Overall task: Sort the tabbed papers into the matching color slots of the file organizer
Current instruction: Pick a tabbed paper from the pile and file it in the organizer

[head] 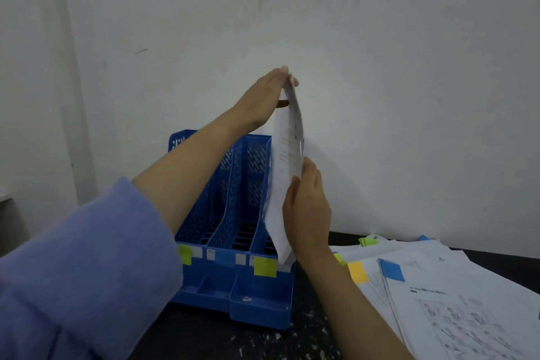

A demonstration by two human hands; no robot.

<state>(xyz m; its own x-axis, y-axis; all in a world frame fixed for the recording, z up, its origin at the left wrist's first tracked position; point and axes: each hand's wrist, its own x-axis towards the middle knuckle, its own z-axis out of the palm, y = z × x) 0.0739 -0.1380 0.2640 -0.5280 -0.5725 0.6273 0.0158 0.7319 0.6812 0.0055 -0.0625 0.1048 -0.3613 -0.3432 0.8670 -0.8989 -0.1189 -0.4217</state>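
A small sheaf of printed papers (287,172) hangs edge-on over the rightmost slot of the blue file organizer (233,213), its lower end already dipping behind the slot's front wall at about 6 o'clock from the upper hand. The left hand (264,96) pinches the top edge between fingertips and thumb; the right hand (306,207) wraps the lower long edge, thumb on the near face, steering it down. So both grips are clenched on the sheaf.

These sheets look light and floppy: the stack bows between the two hands, so I judge it needs holding at top and low side together, or the bottom corner will likely buckle against the slot floor. No tab colour shows on it from this angle.

The slot fronts carry sticky labels: green (185,254) at 9 o'clock, blue (225,257) in the middle, yellow (265,267) under the sheaf. On the dark bench (204,336), at 4 o'clock from the organizer, lie more papers with an orange-yellow tab (358,272) and a blue tab (393,269). Their print and the white lettering on the organizer's back are too blurred to read
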